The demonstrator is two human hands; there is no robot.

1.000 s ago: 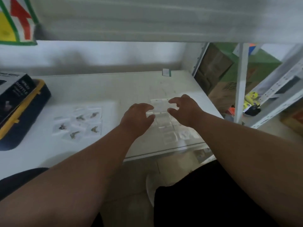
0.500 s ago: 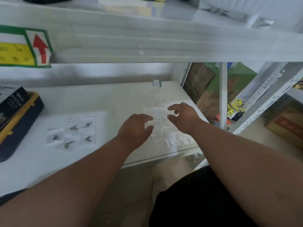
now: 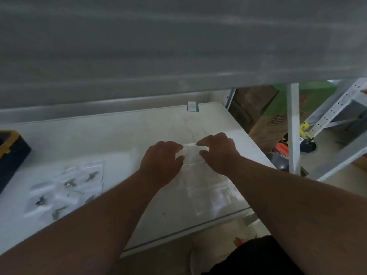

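A small clear plastic bag [image 3: 191, 153] is held just above the white shelf [image 3: 119, 139], between both hands. My left hand [image 3: 161, 161] pinches its left edge and my right hand [image 3: 218, 153] pinches its right edge. Under my hands lies a spread of several more empty clear bags [image 3: 210, 189] near the shelf's front right corner. A second group of clear bags with small metal parts inside [image 3: 65, 187] lies to the left.
A dark blue case with a yellow rim [image 3: 10, 153] sits at the far left. A small white and green tag [image 3: 192, 106] stands at the shelf's back. An upper shelf hangs close overhead. Cardboard boxes [image 3: 266, 133] and a white rack post [image 3: 293, 128] stand to the right.
Both hands came together and pinched up one clear bag from the spread. The camera tilted down, so the upper shelf fills more of the view.
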